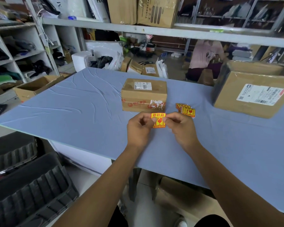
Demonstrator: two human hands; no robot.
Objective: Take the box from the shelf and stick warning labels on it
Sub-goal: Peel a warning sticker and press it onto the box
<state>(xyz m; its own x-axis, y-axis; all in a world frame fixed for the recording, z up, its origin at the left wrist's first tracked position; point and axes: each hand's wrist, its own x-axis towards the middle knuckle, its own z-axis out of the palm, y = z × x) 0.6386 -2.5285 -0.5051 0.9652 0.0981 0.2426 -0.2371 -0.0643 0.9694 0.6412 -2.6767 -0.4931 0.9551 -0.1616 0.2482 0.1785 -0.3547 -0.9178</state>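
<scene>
Above wrinkled blue table (72,102), both hands (138,126) pinch rectangular label (158,120).

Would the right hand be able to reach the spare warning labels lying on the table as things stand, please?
Probably yes, once freed: the right hand is pinching a warning label together with the left hand, but the spare labels lie just beyond it on the table, with nothing between.

Left hand (138,126) and right hand (180,126) pinch together, arms extended.
</scene>
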